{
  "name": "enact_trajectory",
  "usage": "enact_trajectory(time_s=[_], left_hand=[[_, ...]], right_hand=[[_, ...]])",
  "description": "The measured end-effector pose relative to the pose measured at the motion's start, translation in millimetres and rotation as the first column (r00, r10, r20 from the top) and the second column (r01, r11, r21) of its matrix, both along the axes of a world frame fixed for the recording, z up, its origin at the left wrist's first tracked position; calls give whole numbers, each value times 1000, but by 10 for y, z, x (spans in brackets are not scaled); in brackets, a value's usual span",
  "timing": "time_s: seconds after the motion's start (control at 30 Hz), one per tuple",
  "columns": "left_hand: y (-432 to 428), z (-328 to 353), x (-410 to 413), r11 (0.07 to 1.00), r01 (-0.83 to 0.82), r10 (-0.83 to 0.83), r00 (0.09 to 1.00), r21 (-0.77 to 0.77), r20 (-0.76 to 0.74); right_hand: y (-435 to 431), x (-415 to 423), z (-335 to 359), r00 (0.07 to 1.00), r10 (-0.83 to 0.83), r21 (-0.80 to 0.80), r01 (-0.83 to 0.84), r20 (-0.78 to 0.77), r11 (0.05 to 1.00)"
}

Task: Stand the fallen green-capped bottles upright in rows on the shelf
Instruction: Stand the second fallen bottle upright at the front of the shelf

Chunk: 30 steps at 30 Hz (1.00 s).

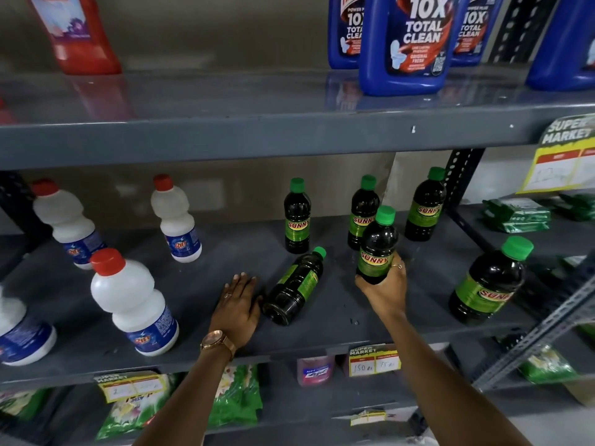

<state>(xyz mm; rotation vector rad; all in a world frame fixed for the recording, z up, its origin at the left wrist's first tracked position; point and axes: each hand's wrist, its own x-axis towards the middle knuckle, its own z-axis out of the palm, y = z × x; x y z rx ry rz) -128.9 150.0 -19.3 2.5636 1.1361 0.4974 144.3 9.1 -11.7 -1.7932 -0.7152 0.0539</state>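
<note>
Grey shelf (322, 320) carries our "SUNNY" bottles. Our right hand (384, 289) grips one upright SUNNY bottle (376, 246); our left hand (238, 305) lies flat, fingers spread, beside the fallen bottle (294, 288) between both hands.

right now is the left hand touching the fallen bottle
Cannot tell. In the head view the left hand lies flat right beside the fallen bottle, with no plain gap or contact.

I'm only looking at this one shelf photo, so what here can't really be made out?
- Base of the bottle in the right hand: hidden by the fingers, head view.
- Price tag numbers: too small and blurred.
- Blue bottles: tops cut off by the upper edge.
- Fallen bottle label: turned sideways, unreadable; left hand lies beside it.
</note>
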Motion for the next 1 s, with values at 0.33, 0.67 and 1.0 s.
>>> enact_trajectory(time_s=[0.33, 0.67, 1.0], left_hand=[[-23, 43, -24, 1000, -22, 22, 1000, -14, -2], [-41, 50, 9, 999, 4, -5, 1000, -51, -16], [-47, 43, -8, 999, 18, -19, 999, -49, -38]], right_hand=[[-256, 97, 58, 981, 112, -14, -116, -158, 993], [-987, -91, -71, 935, 243, 48, -239, -257, 970], [-1136, -245, -81, 950, 261, 53, -256, -172, 965]])
